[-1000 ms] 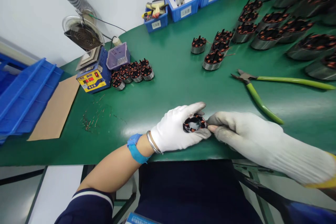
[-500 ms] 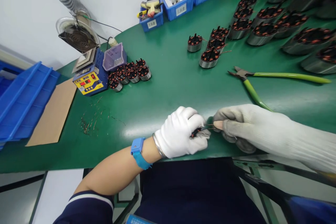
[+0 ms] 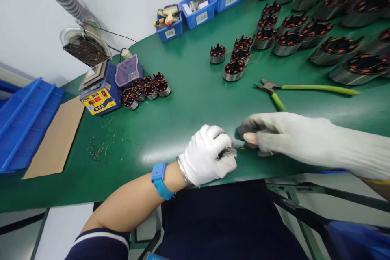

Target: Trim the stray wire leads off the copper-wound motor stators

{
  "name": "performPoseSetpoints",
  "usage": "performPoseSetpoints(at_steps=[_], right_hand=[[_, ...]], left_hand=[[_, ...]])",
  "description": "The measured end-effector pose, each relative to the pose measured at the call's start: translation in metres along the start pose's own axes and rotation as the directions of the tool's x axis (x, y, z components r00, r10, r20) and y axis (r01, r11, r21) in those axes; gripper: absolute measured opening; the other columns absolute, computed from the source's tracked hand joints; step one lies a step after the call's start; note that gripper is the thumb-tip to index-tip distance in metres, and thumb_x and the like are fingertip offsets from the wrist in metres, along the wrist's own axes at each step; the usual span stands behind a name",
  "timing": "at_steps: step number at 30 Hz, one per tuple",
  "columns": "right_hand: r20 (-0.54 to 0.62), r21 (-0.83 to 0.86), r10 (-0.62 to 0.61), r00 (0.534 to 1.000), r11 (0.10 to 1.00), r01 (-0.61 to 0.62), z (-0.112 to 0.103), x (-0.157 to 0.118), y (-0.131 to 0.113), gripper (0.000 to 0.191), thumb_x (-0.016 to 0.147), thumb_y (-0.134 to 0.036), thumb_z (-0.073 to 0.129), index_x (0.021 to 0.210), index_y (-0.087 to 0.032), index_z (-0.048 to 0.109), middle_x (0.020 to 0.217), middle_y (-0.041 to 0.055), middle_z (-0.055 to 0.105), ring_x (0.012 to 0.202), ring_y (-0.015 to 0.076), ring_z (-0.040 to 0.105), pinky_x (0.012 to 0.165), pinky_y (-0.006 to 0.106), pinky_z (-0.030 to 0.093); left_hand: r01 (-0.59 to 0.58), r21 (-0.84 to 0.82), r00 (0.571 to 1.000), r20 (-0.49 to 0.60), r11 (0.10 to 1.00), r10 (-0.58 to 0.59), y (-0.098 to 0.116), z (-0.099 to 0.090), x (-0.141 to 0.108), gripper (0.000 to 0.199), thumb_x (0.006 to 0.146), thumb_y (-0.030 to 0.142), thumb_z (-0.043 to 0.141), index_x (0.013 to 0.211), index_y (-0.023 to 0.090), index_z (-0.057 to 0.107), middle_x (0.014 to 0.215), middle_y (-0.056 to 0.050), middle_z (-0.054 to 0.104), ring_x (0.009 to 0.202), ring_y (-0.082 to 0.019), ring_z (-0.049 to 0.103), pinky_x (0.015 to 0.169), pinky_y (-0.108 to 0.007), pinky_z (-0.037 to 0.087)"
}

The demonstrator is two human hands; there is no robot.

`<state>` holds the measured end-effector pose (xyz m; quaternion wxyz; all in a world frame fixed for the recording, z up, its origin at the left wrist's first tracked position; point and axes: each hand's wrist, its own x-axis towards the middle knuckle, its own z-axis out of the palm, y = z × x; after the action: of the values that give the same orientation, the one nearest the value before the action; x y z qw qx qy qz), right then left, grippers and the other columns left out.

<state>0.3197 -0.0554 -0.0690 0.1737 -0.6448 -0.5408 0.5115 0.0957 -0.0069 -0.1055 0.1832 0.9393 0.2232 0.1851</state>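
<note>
My left hand (image 3: 207,156), in a white glove, is closed around a small wire-wound motor stator (image 3: 219,156). Only a dark sliver of the stator shows between the fingers. Thin wire leads (image 3: 239,146) stick out to the right from that grip. Close to their ends is my right hand (image 3: 268,134), gloved, with the thumb tip bare. Its thumb and curled fingers come together, and whatever lies between them is hidden. Behind the right hand lie green-handled cutting pliers (image 3: 271,86), jaws pointing left, one handle partly covered by the hand.
Several stators (image 3: 234,70) stand at the right and back, and a small cluster (image 3: 149,89) sits left beside a blue soldering unit (image 3: 102,93). Wire clippings (image 3: 96,151) litter the green table (image 3: 183,101). Blue bins (image 3: 199,13) line the back. Cardboard (image 3: 56,138) lies far left.
My right hand has risen slightly and covers more of the pliers' lower handle. My left hand has turned a little, hiding more of the stator. The whole view has shifted slightly.
</note>
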Motion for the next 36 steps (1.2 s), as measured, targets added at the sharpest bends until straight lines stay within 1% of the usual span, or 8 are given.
performPoseSetpoints(at_steps=[3,7,14,18,22,27,31,36], right_hand=[[0.144,0.165,-0.009,0.99,0.986,-0.015,0.002,0.007,-0.008,0.052,0.067,-0.068,0.077,0.093,-0.023,0.073,0.087,0.0072,0.078,0.063,0.0209,0.069,0.055,0.03,0.054],[0.335,0.285,0.036,0.942,0.949,-0.137,0.013,0.012,-0.021,0.048,0.055,-0.061,0.086,0.065,-0.019,0.066,0.059,0.004,0.066,0.052,0.0136,0.058,0.051,0.025,0.049],[0.311,0.249,0.017,0.95,0.964,-0.098,0.019,0.009,-0.021,0.049,0.06,-0.066,0.08,0.055,-0.021,0.061,0.052,0.0044,0.064,0.047,0.0137,0.056,0.05,0.026,0.047],[0.205,0.138,0.003,0.979,0.99,-0.032,0.025,0.006,-0.02,0.046,0.074,-0.063,0.069,0.056,-0.022,0.059,0.051,0.0041,0.063,0.046,0.0143,0.055,0.049,0.026,0.043],[0.098,0.008,0.053,0.994,0.998,-0.054,0.031,0.003,-0.022,0.046,0.083,-0.06,0.059,0.057,-0.021,0.059,0.05,0.0039,0.061,0.045,0.0136,0.051,0.047,0.026,0.036],[0.04,-0.021,0.031,0.999,0.999,-0.03,0.036,-0.001,-0.017,0.04,0.082,-0.056,0.053,0.06,-0.022,0.055,0.049,0.0016,0.055,0.046,0.0129,0.045,0.047,0.026,0.032],[0.03,-0.041,0.044,0.999,0.998,-0.043,0.039,0.001,-0.01,0.043,0.079,-0.061,0.053,0.06,-0.023,0.05,0.049,-0.0002,0.049,0.046,0.0114,0.037,0.045,0.027,0.027],[0.199,-0.106,0.018,0.98,0.994,0.004,0.019,-0.001,-0.006,0.049,0.082,-0.068,0.049,0.065,-0.022,0.054,0.055,0.0036,0.058,0.049,0.0137,0.046,0.049,0.029,0.035]], left_hand=[[0.018,-0.01,1.0,-0.013,1.0,-0.018,0.001,0.002,0.001,0.009,0.084,0.03,0.057,0.085,0.022,0.061,0.094,-0.008,0.065,0.085,-0.023,0.056,0.077,-0.038,0.051],[0.055,-0.045,0.997,-0.045,0.998,-0.057,0.002,0.004,0.002,0.008,0.081,0.03,0.058,0.084,0.023,0.056,0.09,-0.007,0.062,0.085,-0.023,0.056,0.078,-0.039,0.052],[0.098,-0.156,0.985,-0.128,0.983,-0.119,0.006,0.006,0.001,0.013,0.082,0.031,0.055,0.092,0.024,0.049,0.092,-0.008,0.063,0.088,-0.025,0.062,0.081,-0.044,0.057],[0.142,-0.22,0.966,-0.182,0.965,-0.184,0.009,0.006,-0.004,0.034,0.078,0.029,0.061,0.109,0.022,0.048,0.105,-0.011,0.064,0.096,-0.027,0.066,0.086,-0.047,0.059],[0.097,-0.221,0.984,-0.127,0.97,-0.127,0.009,-0.002,-0.006,0.045,0.073,0.029,0.063,0.115,0.02,0.049,0.111,-0.012,0.066,0.1,-0.029,0.067,0.091,-0.049,0.059],[0.1,-0.152,0.995,0.008,0.983,-0.1,0.004,-0.008,-0.004,0.03,0.079,0.04,0.062,0.102,0.021,0.057,0.099,-0.009,0.07,0.09,-0.027,0.065,0.082,-0.044,0.056],[0.081,-0.102,0.997,0.025,0.992,-0.079,0.004,-0.004,-0.002,0.021,0.078,0.035,0.06,0.094,0.022,0.061,0.092,-0.005,0.071,0.084,-0.023,0.063,0.077,-0.039,0.053],[0.088,-0.032,0.996,-0.015,0.996,-0.089,0.008,0.003,0.001,0.012,0.079,0.031,0.055,0.085,0.023,0.062,0.083,-0.005,0.069,0.078,-0.023,0.059,0.072,-0.037,0.051]])
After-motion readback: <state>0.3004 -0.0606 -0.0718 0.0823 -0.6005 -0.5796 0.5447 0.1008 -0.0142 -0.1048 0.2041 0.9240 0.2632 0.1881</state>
